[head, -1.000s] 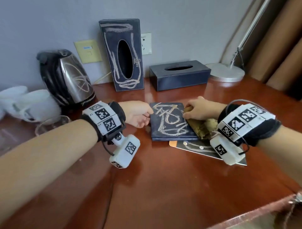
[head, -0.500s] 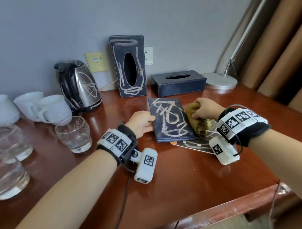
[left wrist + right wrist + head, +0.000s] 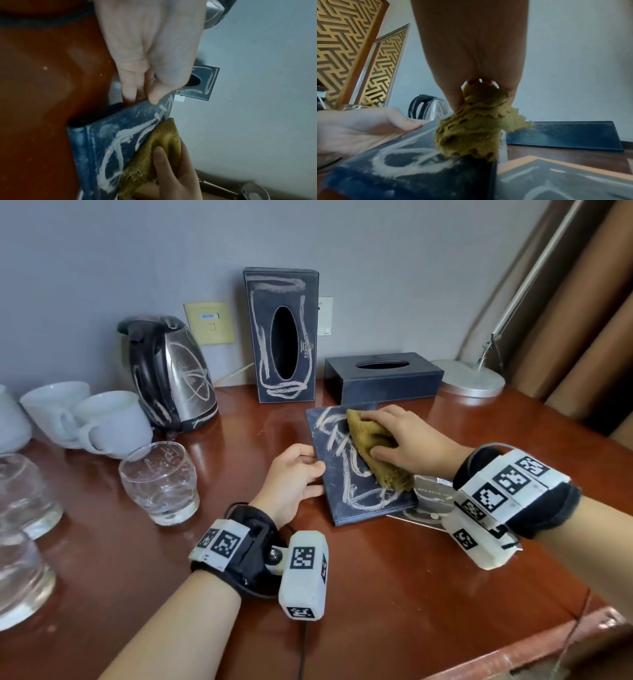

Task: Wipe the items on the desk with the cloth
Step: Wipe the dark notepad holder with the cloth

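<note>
Cloth down on the dark folder, wipe in play on the desk.

The right hand presses the mustard cloth flat against the chalk-scrawled dark folder, fingers spread over it and thumb tucked at its near edge. The left hand grips the folder's left edge, thumb on top, fingers curled at the side. The folder lies on the wooden desk, partly over a flat card. Kettle and upright tissue box behind carry white scribbles.
</note>
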Tool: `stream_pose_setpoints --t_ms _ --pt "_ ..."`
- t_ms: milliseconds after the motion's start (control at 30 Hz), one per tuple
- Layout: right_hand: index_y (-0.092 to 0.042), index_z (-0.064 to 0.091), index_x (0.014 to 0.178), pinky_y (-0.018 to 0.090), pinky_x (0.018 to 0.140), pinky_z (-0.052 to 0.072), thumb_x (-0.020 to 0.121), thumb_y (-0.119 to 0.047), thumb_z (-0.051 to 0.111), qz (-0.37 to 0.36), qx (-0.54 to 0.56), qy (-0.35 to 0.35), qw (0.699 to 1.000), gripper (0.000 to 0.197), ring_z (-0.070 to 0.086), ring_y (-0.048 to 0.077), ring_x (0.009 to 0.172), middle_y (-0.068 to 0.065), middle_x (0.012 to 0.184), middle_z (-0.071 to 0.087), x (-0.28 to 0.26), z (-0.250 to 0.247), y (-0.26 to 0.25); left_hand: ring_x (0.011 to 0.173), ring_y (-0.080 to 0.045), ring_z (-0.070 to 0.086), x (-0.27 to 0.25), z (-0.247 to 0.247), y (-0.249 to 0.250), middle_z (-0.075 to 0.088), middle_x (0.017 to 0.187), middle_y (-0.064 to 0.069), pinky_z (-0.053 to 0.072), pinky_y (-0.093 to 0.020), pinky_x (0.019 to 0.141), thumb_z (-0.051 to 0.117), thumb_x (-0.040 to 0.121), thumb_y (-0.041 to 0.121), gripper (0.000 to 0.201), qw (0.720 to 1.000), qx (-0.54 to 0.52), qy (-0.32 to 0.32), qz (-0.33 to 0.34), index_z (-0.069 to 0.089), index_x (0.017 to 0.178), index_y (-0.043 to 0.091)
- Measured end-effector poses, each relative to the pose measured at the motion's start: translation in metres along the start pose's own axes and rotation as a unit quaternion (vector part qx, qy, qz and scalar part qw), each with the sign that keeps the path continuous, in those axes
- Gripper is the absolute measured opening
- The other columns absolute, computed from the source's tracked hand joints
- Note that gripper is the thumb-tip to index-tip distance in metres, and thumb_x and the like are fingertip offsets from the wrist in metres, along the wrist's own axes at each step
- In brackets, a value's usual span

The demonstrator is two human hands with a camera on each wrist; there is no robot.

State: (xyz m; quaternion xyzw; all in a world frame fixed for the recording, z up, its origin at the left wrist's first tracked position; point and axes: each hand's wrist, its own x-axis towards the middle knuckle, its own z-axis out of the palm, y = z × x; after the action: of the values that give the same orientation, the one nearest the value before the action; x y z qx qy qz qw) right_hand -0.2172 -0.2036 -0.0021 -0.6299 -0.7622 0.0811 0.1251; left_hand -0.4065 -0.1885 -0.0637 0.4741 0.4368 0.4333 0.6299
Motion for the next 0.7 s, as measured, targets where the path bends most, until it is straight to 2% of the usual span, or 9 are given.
stream_pose_setpoints --t_ms 100,167,367,467,533,600,633,700 --pt "-0.021 0.028 0.147 0.031 0.106 0.025 0.09 -0.018 0.059 -0.042 -0.052 -0.009 0.998 0.065 0.035 0.029 0.125 0.001 0.147 0.03 -0.004 0.006 -0.009 0.083 -0.019 0.064 0.002 0.002 0.0 0.062 0.093 -0.008 0.056 -0.033 0.072 0.049 0.094 -0.005 0.015 1.0 0.001 -0.005 0.002 0.058 0.102 0.006" --pt "-0.019 0.029 0.146 0.03 0.105 0.023 0.091 -0.015 0.056 -0.073 -0.096 -0.001 0.993 0.062 0.033 0.029 0.124 0.001 0.148 0.03 -0.001 0.009 -0.018 0.081 -0.019 0.064 0.002 0.003 -0.001 0.062 0.091 -0.008 0.057 -0.034 0.073 0.05 0.094 -0.005 0.015 1.0 0.002 -0.007 0.004 0.059 0.098 0.006" --pt "-0.013 0.041 0.14 0.031 0.1 0.023 0.088 -0.006 0.054 -0.061 -0.05 0.154 0.985 0.054 0.04 0.036 0.113 0.009 0.138 0.044 0.019 0.004 -0.026 0.078 -0.016 0.065 -0.004 0.005 0.004 0.065 0.091 -0.006 0.055 -0.033 0.072 0.05 0.093 -0.007 0.02 0.999 0.001 0.018 0.046 0.06 0.095 0.01" --pt "-0.006 0.05 0.133 0.04 0.097 0.033 0.081 -0.007 0.064 -0.122 -0.075 0.167 0.975 0.054 0.046 0.04 0.102 0.014 0.133 0.05 0.006 0.012 -0.033 0.08 -0.018 0.062 -0.007 0.007 0.011 0.063 0.089 -0.006 0.053 -0.038 0.077 0.05 0.093 -0.006 0.021 0.997 -0.009 0.046 0.067 0.061 0.091 0.013" --pt "-0.002 0.054 0.127 0.048 0.087 0.045 0.072 -0.014 0.074 -0.179 -0.112 0.172 0.962 0.06 0.051 0.041 0.094 0.016 0.127 0.055 -0.008 0.018 -0.039 0.085 -0.02 0.06 -0.01 0.008 0.018 0.063 0.089 -0.006 0.051 -0.04 0.079 0.051 0.093 -0.005 0.022 0.994 -0.015 0.06 0.088 0.061 0.09 0.015" --pt "-0.002 0.056 0.124 0.049 0.078 0.051 0.07 -0.017 0.076 -0.21 -0.147 0.201 0.945 0.059 0.054 0.039 0.089 0.016 0.122 0.058 -0.012 0.018 -0.043 0.087 -0.02 0.06 -0.013 0.009 0.027 0.064 0.089 -0.004 0.05 -0.042 0.081 0.051 0.093 -0.005 0.024 0.99 -0.004 0.07 0.122 0.061 0.09 0.018" --pt "-0.002 0.057 0.122 0.047 0.078 0.05 0.072 -0.015 0.072 -0.215 -0.15 0.228 0.938 0.054 0.054 0.039 0.088 0.016 0.121 0.058 -0.009 0.012 -0.045 0.087 -0.021 0.06 -0.014 0.009 0.032 0.064 0.088 -0.003 0.05 -0.043 0.082 0.051 0.093 -0.006 0.026 0.988 0.002 0.075 0.139 0.06 0.09 0.018" --pt "-0.002 0.056 0.123 0.039 0.087 0.037 0.075 -0.012 0.062 -0.194 -0.126 0.276 0.933 0.049 0.053 0.041 0.089 0.017 0.12 0.058 0.004 -0.005 -0.051 0.086 -0.021 0.06 -0.016 0.011 0.042 0.064 0.085 -0.001 0.052 -0.048 0.083 0.049 0.093 -0.008 0.029 0.982 0.008 0.087 0.167 0.06 0.088 0.018"
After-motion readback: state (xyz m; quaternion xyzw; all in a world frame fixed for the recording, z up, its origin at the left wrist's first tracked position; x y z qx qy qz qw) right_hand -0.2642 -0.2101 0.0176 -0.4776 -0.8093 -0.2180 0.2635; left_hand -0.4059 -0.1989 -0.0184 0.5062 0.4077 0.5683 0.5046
